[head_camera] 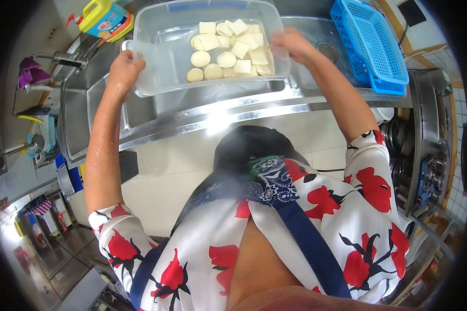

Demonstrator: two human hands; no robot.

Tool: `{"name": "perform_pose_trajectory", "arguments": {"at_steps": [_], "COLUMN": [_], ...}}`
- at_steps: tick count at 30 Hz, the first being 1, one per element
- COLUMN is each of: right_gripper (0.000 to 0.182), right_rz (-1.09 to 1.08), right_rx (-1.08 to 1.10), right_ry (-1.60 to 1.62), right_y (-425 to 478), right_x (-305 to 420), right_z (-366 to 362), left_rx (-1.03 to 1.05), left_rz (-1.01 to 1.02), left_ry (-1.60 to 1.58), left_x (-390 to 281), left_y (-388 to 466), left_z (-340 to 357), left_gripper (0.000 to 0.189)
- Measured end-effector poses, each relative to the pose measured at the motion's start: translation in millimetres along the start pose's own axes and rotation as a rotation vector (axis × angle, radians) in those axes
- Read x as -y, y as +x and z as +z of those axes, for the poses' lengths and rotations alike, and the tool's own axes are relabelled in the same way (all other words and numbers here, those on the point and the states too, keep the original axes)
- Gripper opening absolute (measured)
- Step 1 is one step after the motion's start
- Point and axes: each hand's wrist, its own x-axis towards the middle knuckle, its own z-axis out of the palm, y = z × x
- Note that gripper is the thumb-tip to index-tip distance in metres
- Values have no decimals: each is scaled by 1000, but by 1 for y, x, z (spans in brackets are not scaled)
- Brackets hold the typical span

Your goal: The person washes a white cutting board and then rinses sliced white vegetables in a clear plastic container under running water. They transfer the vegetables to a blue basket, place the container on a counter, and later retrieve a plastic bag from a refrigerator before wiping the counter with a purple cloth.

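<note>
A large clear plastic storage box is gripped at both ends, tilted with its open top facing me. My left hand holds its left end, the thumb over the rim. My right hand holds the opposite end, partly seen through the cloudy wall. Inside, several pale round slices and square slices of food lie gathered toward the right side, looking wet. Whether the underside touches the steel counter cannot be seen. Water drops cover my left forearm.
A steel sink basin lies to the left below a faucet with a purple cloth. Behind it stands a yellow detergent jug. Stacked blue plastic baskets occupy the right counter. The steel counter edge runs before me.
</note>
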Motion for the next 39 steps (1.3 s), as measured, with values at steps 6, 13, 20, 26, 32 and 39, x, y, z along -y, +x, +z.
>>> {"name": "perform_pose_trajectory", "arguments": {"at_steps": [6,13,20,26,32,39], "right_gripper": [16,16,18,30,41,37], "right_rz": [26,194,165,-196,-1099,-753], "right_rx": [77,-128,-164,-140,-318,-61], "right_ry": [183,-7,-309,-978,-748,-952], "right_y": [65,95,184,200,269,295], "right_x": [-62,-94,-175,-94,68,116], "right_z": [64,93,85,111,142,162], "left_rx": [-285,-635,-939,-1130,-1310,-1221], "left_rz": [135,112,-324,-506,-627,-993], "left_ry": [380,348,-775,-778,-548,29], "left_x": [39,119,173,240,281,199], "left_y": [1,-19,-82,-127,-117,-71], "left_z": [-39,-75,-20,41,88,53], "left_gripper": [37,26,59,45,30,30]}}
